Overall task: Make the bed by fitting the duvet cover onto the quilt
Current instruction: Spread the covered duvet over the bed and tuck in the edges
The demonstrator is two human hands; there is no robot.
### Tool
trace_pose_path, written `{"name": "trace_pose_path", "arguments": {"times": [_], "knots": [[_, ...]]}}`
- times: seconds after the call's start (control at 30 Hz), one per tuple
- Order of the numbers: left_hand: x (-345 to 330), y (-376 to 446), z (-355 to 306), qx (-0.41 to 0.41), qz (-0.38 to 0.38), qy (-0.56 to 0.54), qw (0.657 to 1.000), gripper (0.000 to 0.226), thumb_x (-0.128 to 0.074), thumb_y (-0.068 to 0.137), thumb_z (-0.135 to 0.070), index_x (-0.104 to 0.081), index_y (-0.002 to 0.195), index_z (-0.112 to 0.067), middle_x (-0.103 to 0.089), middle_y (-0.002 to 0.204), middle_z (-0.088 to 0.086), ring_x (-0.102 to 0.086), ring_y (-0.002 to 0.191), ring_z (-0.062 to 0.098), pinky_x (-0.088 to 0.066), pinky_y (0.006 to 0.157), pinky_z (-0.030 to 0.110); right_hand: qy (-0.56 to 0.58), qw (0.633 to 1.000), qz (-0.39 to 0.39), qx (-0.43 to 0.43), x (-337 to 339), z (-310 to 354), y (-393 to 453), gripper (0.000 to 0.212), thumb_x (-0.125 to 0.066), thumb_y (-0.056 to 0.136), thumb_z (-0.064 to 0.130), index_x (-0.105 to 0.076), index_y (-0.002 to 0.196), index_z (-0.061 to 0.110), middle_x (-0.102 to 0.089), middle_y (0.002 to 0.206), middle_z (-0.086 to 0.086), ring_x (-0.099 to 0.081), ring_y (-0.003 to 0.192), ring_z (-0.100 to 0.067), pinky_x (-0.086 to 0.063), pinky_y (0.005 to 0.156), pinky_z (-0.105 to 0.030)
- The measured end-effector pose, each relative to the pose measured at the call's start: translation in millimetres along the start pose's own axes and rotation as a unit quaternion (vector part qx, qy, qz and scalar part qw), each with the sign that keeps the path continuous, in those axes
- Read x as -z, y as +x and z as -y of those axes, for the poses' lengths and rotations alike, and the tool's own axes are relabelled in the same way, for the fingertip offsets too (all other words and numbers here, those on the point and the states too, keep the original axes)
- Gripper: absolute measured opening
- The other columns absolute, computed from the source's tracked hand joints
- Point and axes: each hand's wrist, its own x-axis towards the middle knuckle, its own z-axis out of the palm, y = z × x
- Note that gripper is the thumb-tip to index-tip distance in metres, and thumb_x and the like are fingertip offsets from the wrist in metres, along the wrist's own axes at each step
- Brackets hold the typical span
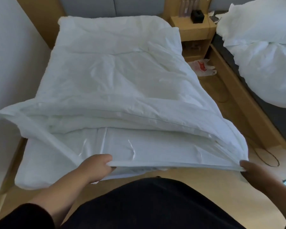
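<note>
Plainly, the duvet cover [116,90] hem is pinched by left hand [96,167] and right hand [253,171] (both curled); the quilt [139,123] could bunch if tugged unevenly.

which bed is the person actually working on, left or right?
The left bed: both hands grip its duvet cover hem. The right bed only holds heaped bedding.

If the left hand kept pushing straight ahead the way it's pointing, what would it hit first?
Probably the folded quilt lying on the bed, just beyond the duvet cover hem that the left hand grips; depth is hard to judge.
</note>
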Motion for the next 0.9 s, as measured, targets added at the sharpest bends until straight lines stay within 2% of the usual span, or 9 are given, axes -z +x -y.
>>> {"name": "trace_pose_path", "arguments": {"times": [0.07, 0.1, 0.17, 0.23, 0.33, 0.4, 0.53, 0.8, 0.9], "knots": [[-22, -12, 11, -0.025, -0.02, -0.029, 0.999, 0.022, -0.052, 0.096, -0.035, -0.047, 0.079, -0.022, -0.053, 0.075, -0.005, -0.046, 0.064, 0.011, -0.037, 0.063, 0.027, -0.094, 0.995, -0.008, 0.028, -22, -6, 10, 0.014, -0.061, 0.095, 0.026, -0.056, 0.082, 0.023, -0.055, 0.077, -0.002, -0.058, 0.074, -0.026, -0.053, 0.073, -0.042], [-32, -19, 21, -0.033, -0.023, -0.039, 0.998, 0.021, -0.053, 0.097, -0.035, -0.047, 0.081, -0.023, -0.055, 0.076, -0.005, -0.047, 0.064, 0.01, -0.038, 0.063, 0.026, -0.131, 0.991, 0.01, 0.028, -24, 8, -4, 0.013, -0.059, 0.097, 0.029, -0.055, 0.088, 0.021, -0.053, 0.079, 0.0, -0.057, 0.076, -0.024, -0.051, 0.074, -0.036], [-52, -39, 47, -0.034, -0.017, -0.044, 0.998, 0.019, -0.053, 0.099, -0.038, -0.05, 0.084, -0.026, -0.058, 0.08, -0.006, -0.051, 0.068, 0.011, -0.04, 0.064, 0.025, -0.199, 0.978, 0.047, 0.044, -35, 35, -28, 0.015, -0.053, 0.1, 0.033, -0.051, 0.098, 0.018, -0.058, 0.091, -0.001, -0.052, 0.081, -0.02, -0.042, 0.071, -0.027], [-70, -63, 75, -0.01, -0.003, -0.062, 0.998, 0.02, -0.054, 0.098, -0.042, -0.053, 0.084, -0.028, -0.062, 0.085, -0.006, -0.058, 0.074, 0.015, -0.044, 0.066, 0.026, -0.245, 0.961, 0.083, 0.095, -48, 77, -53, 0.014, -0.051, 0.099, 0.031, -0.048, 0.089, 0.022, -0.06, 0.094, 0.002, -0.05, 0.079, -0.017, -0.036, 0.063, -0.028], [-86, -104, 115, 0.03, 0.014, -0.08, 0.996, 0.019, -0.056, 0.096, -0.044, -0.057, 0.083, -0.03, -0.065, 0.088, -0.009, -0.057, 0.071, 0.01, -0.044, 0.064, 0.026, -0.21, 0.961, 0.118, 0.134, -77, 134, -80, 0.023, -0.056, 0.092, 0.031, -0.041, 0.075, 0.025, -0.051, 0.079, 0.006, -0.048, 0.071, -0.015, -0.034, 0.057, -0.029], [-90, -127, 138, 0.056, 0.004, -0.089, 0.994, 0.017, -0.057, 0.096, -0.043, -0.058, 0.084, -0.03, -0.064, 0.081, -0.008, -0.058, 0.07, 0.009, -0.045, 0.063, 0.025, -0.19, 0.959, 0.14, 0.159, -95, 169, -94, 0.023, -0.056, 0.092, 0.03, -0.041, 0.075, 0.025, -0.051, 0.079, 0.005, -0.045, 0.066, -0.013, -0.035, 0.057, -0.029], [-85, -155, 179, 0.104, -0.02, -0.108, 0.988, 0.018, -0.057, 0.096, -0.043, -0.059, 0.084, -0.03, -0.065, 0.082, -0.007, -0.061, 0.076, 0.011, -0.05, 0.069, 0.028, -0.184, 0.938, 0.18, 0.23, -121, 235, -118, 0.024, -0.058, 0.09, 0.032, -0.041, 0.075, 0.024, -0.05, 0.078, 0.005, -0.043, 0.066, -0.014, -0.033, 0.058, -0.027], [-53, -124, 233, 0.132, -0.034, -0.151, 0.979, 0.016, -0.058, 0.095, -0.04, -0.059, 0.085, -0.027, -0.063, 0.086, -0.008, -0.059, 0.081, 0.009, -0.048, 0.072, 0.025, -0.181, 0.906, 0.212, 0.318, -149, 369, -106, 0.028, -0.061, 0.09, 0.032, -0.04, 0.074, 0.023, -0.048, 0.075, 0.004, -0.039, 0.064, -0.013, -0.033, 0.061, -0.027], [-24, -97, 255, 0.148, -0.04, -0.165, 0.974, 0.016, -0.059, 0.095, -0.039, -0.059, 0.085, -0.027, -0.063, 0.086, -0.009, -0.059, 0.08, 0.008, -0.049, 0.072, 0.024, -0.164, 0.907, 0.203, 0.331, -158, 435, -81, 0.025, -0.06, 0.088, 0.033, -0.041, 0.074, 0.024, -0.05, 0.074, 0.005, -0.042, 0.063, -0.013, -0.036, 0.06, -0.027]]}}
